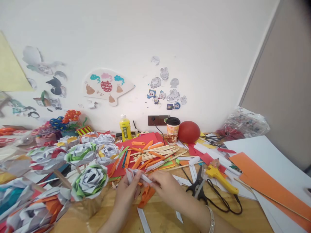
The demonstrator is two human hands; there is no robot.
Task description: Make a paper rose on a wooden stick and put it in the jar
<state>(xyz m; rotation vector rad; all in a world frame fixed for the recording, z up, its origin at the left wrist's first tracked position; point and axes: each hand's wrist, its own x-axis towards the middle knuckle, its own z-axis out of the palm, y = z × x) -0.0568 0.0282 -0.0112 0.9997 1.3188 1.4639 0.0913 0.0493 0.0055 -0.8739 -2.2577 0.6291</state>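
Above the wooden table my left hand [126, 191] pinches a piece of folded white paper [130, 175] between thumb and fingers. My right hand [167, 190] grips the paper's other end, its fingertips close to the left ones. Just below the hands shows a folded orange paper strip [147, 196]; whether it is joined to the white piece, I cannot tell. A white paper strip [143, 220] lies beneath on the table. Left of my left hand stands a rolled-paper flower [89, 181] in white and green. Black-handled scissors [198, 186] rest just beyond my right forearm.
A yellow glue gun [222, 179] with a black cord lies right of the scissors. Wooden sticks [155, 152] and folded orange strips sit behind the hands. Farther back are a yellow bottle [125, 128], a lidded paper cup [173, 132] and a red balloon [189, 132]. Orange paper [269, 187] lies right.
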